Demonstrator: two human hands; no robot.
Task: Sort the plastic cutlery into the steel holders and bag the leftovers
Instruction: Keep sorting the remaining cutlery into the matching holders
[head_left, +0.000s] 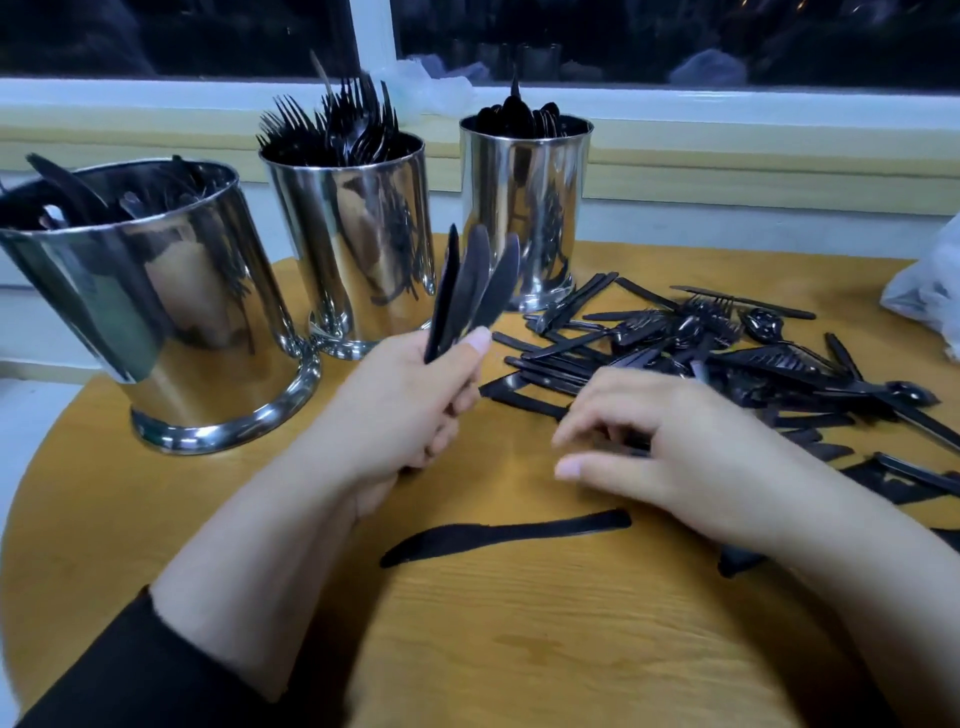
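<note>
A single wide-angle view comes from the person's head, looking forward and steeply down across the round wooden counter (156, 509). It sits close: both forearms enter from the bottom edge and fill the lower half. It faces a dark window (675, 36) and its pale sill (779, 111) along the top. Straight lines bow toward the edges. No second view overlaps it.

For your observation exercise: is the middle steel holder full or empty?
Full: the middle steel holder is packed with black forks, tines up, rising above its rim.
</note>
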